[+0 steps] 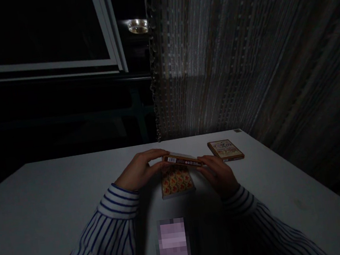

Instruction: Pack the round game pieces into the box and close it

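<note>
My left hand [142,167] and my right hand [217,173] pinch opposite ends of a thin brown box [182,160]. Its narrow side faces me and carries a white barcode label; whether it is a whole box or only a lid I cannot tell. It is held slightly tilted, its right end lower. Partly hidden beneath it, a flat tray [177,184] lies on the white table [73,197], showing rows of round yellowish pieces or printed discs with red marks. To the right of my right hand lies a flat brown-edged box [226,149] with a pale printed cover.
A beaded string curtain [198,57] hangs behind the table and along its right. At the back left is a white-framed window [112,35], dark outside. A small dark patch [237,130] sits at the table's far right corner. A pixelated patch covers the bottom middle.
</note>
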The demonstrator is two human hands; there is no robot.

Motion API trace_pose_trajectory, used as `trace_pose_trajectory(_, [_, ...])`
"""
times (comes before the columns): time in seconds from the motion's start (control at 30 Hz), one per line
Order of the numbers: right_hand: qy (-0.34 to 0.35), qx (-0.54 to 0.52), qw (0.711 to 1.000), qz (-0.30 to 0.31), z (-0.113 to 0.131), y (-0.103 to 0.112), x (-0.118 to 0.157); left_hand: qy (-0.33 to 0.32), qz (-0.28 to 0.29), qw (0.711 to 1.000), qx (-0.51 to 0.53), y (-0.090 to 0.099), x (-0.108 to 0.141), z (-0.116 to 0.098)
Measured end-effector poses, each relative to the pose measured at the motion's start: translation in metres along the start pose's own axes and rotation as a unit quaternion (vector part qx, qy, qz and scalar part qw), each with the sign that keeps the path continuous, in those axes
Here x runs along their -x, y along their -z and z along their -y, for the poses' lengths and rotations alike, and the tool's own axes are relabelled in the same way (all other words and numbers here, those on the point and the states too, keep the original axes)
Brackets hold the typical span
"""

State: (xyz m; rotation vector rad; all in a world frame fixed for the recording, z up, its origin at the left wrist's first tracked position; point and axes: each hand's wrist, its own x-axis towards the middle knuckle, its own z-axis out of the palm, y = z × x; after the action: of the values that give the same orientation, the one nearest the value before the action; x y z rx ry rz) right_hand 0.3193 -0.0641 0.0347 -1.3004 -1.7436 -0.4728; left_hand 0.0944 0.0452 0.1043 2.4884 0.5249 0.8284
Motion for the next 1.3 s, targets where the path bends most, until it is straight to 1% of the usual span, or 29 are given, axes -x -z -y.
trace_pose_trajectory(0.1, [-0.010, -0.003, 1.000, 0.017, -0.002, 0.002, -0.011, 0.011, -0.010, 1.000, 0.009, 0.003, -0.002, 0.002])
trace_pose_trajectory(0.13, [-0.014, -0.004, 0.999, 0.031, -0.002, 0.003, -0.016, 0.016, -0.018, 1.000, 0.008, 0.004, -0.002, 0.004])
trace_pose_trajectory(0.3, [-0.017, -0.021, 0.997, 0.074, -0.006, 0.002, -0.039, 0.057, -0.053, 0.997, 0.005, 0.005, 0.000, 0.013])
trace_pose_trajectory(0.43, [-0.028, -0.023, 0.993, 0.114, -0.006, 0.002, -0.057, 0.090, -0.085, 0.992, 0.013, 0.004, 0.000, 0.017])
trace_pose_trajectory(0.53, [-0.014, -0.018, 0.988, 0.150, -0.006, 0.005, -0.070, 0.110, -0.101, 0.988, 0.026, 0.002, -0.001, 0.019])
trace_pose_trajectory(0.63, [-0.010, 0.001, 0.983, 0.185, -0.007, 0.006, -0.080, 0.119, -0.112, 0.986, 0.035, -0.001, -0.002, 0.021])
trace_pose_trajectory(0.7, [-0.010, 0.003, 0.980, 0.197, -0.008, 0.006, -0.085, 0.123, -0.119, 0.985, 0.033, -0.002, -0.003, 0.023])
trace_pose_trajectory(0.83, [-0.007, 0.008, 0.979, 0.206, -0.011, 0.002, -0.090, 0.132, -0.124, 0.982, 0.050, -0.004, -0.004, 0.029])
trace_pose_trajectory(1.03, [-0.011, 0.006, 0.976, 0.216, -0.017, -0.007, -0.091, 0.135, -0.118, 0.980, 0.087, -0.007, -0.003, 0.039])
trace_pose_trajectory(1.3, [-0.023, 0.015, 0.972, 0.234, -0.017, -0.011, -0.091, 0.154, -0.129, 0.974, 0.100, -0.013, -0.005, 0.045])
